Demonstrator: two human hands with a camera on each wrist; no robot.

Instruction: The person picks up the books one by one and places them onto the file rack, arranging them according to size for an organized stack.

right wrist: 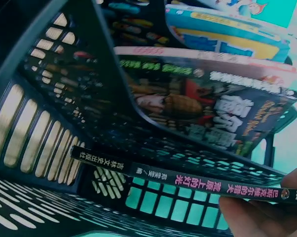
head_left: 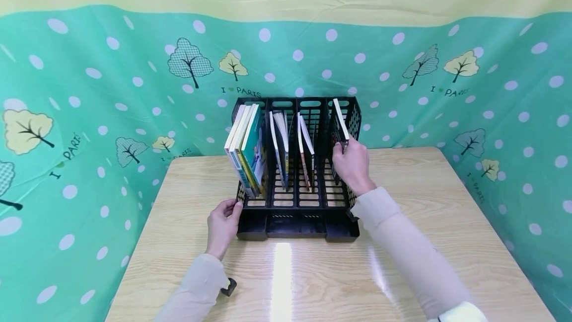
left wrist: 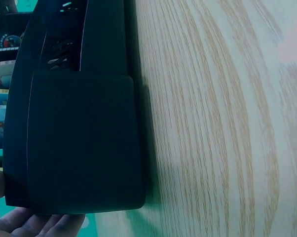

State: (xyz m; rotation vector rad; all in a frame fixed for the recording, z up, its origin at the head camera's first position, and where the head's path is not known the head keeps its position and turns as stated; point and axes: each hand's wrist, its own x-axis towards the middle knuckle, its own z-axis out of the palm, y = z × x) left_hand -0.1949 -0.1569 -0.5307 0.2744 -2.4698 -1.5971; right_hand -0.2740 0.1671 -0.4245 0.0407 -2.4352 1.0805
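Note:
A thin book with a black spine (right wrist: pixel 153 173) stands in the right-hand compartment of a black desktop book rack (head_left: pixel 295 211). My right hand (head_left: pixel 354 163) pinches this book near its upper front end, with thumb and fingers on opposite sides. At the rack's front left corner, my left hand (head_left: pixel 224 225) holds the side wall between thumb and fingers. In the left wrist view, its fingertips (left wrist: pixel 50 224) lie against the rack's outer side. Thicker books (head_left: pixel 243 145) fill part of the leftmost compartment. Thinner books (head_left: pixel 280 138) lean in the second, and others (head_left: pixel 306 143) in the third.
The rack stands on a light wooden table (head_left: pixel 192 178), which reflects a bright strip of light at the front. A green dotted curtain (head_left: pixel 295 71) hangs behind and on both sides. A shallow black tray section (head_left: pixel 252 232) runs along the rack's front.

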